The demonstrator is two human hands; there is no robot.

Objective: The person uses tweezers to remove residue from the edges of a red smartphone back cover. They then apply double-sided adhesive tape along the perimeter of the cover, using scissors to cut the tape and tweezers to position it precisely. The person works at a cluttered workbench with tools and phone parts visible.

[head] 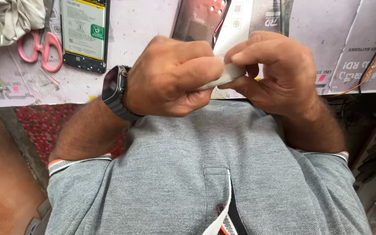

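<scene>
grey shirt [205,174] fills the near part of the view, and above it both hands meet. left hand [170,76], with a dark watch [115,89] on the wrist, has its fingers [196,72] closed around one end of a small white piece [225,78]. right hand [275,72] pinches the other end. beyond the fingers on the bench [144,26] lie an open phone [85,32], pink scissors [44,48] and a reddish back cover [199,19]
</scene>
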